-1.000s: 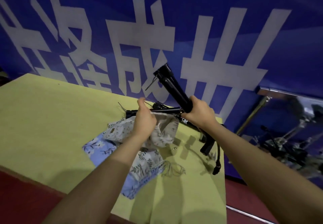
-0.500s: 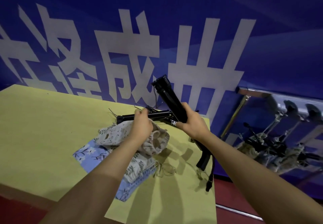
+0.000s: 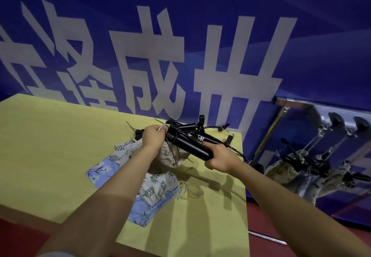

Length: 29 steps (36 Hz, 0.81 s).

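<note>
My right hand (image 3: 218, 157) grips the near end of a black folded tripod-like stand (image 3: 188, 146), held low and nearly level over the yellow table (image 3: 50, 146). Its far end points into the mouth of a beige leaf-print drawstring bag (image 3: 170, 156). My left hand (image 3: 154, 136) pinches the bag's rim and cord, holding the mouth up against the black tubes. More black rods and cables (image 3: 200, 126) lie on the table just behind.
Several flat cloth bags, blue floral (image 3: 100, 171) and beige leaf-print (image 3: 158, 188), lie under my left arm with loose cords (image 3: 188, 192). A blue banner wall (image 3: 180, 35) stands right behind the table. A mirrored panel (image 3: 321, 156) is at the right, red floor below.
My right hand has swung the black stand down from pointing up at the wall to nearly level, its end at the bag's mouth. My left hand has lifted the bag's rim.
</note>
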Motion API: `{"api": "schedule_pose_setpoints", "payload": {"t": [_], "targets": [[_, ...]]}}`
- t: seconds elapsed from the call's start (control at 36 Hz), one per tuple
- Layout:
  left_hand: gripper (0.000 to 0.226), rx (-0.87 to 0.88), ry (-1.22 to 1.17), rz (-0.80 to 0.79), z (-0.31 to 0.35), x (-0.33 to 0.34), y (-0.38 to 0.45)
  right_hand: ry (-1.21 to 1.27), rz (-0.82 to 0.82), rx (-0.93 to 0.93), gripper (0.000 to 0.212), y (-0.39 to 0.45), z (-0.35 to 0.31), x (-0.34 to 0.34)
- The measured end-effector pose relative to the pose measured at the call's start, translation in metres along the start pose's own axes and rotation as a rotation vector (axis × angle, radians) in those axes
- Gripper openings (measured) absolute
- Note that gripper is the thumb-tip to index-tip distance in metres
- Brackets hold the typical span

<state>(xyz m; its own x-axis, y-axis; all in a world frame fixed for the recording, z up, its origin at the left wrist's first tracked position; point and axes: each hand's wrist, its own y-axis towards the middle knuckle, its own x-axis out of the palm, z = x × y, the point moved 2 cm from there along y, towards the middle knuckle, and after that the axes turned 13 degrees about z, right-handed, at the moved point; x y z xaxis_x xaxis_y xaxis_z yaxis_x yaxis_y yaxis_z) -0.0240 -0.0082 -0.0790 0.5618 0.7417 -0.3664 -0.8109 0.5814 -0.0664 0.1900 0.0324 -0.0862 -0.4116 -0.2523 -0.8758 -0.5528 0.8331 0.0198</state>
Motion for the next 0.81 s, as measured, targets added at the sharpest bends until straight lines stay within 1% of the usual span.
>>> {"api": "schedule_pose_setpoints", "payload": {"t": [0.06,0.14,0.25,0.33,0.42,0.5,0.56,0.67,0.69,0.75,0.78,0.81], "targets": [[0.043,0.087,0.066,0.018,0.000,-0.004,-0.001,-0.018,-0.021,-0.008,0.043,0.001,-0.002,0.002],[0.038,0.187,0.145,0.041,0.000,-0.008,-0.002,-0.072,-0.049,-0.036,0.040,0.004,-0.004,0.003],[0.038,0.258,0.098,0.064,-0.002,-0.011,-0.005,-0.153,-0.057,-0.036,0.040,0.011,-0.006,0.007],[0.031,0.335,0.082,0.079,-0.006,-0.012,-0.008,-0.208,-0.066,-0.039,0.039,0.016,-0.008,0.009],[0.022,0.414,0.101,0.006,-0.005,-0.011,-0.016,-0.280,-0.075,-0.057,0.036,0.022,-0.011,0.011],[0.022,0.462,0.141,-0.098,-0.008,-0.004,-0.025,-0.373,-0.062,-0.106,0.035,0.029,-0.016,0.014],[0.022,0.507,0.175,-0.123,-0.011,0.000,-0.028,-0.446,-0.063,-0.145,0.033,0.035,-0.022,0.015],[0.026,0.631,0.369,-0.133,-0.014,0.002,-0.028,-0.534,-0.073,-0.227,0.032,0.045,-0.036,0.018],[0.030,0.681,0.422,-0.119,-0.013,0.001,-0.026,-0.553,-0.072,-0.251,0.032,0.048,-0.040,0.019],[0.046,0.782,0.555,-0.125,-0.011,0.002,-0.020,-0.584,-0.067,-0.291,0.031,0.052,-0.046,0.022],[0.053,0.845,0.663,-0.150,-0.011,0.003,-0.017,-0.597,-0.068,-0.309,0.030,0.054,-0.048,0.023],[0.055,0.913,0.787,-0.177,-0.011,0.005,-0.013,-0.612,-0.069,-0.326,0.030,0.058,-0.051,0.025]]}}
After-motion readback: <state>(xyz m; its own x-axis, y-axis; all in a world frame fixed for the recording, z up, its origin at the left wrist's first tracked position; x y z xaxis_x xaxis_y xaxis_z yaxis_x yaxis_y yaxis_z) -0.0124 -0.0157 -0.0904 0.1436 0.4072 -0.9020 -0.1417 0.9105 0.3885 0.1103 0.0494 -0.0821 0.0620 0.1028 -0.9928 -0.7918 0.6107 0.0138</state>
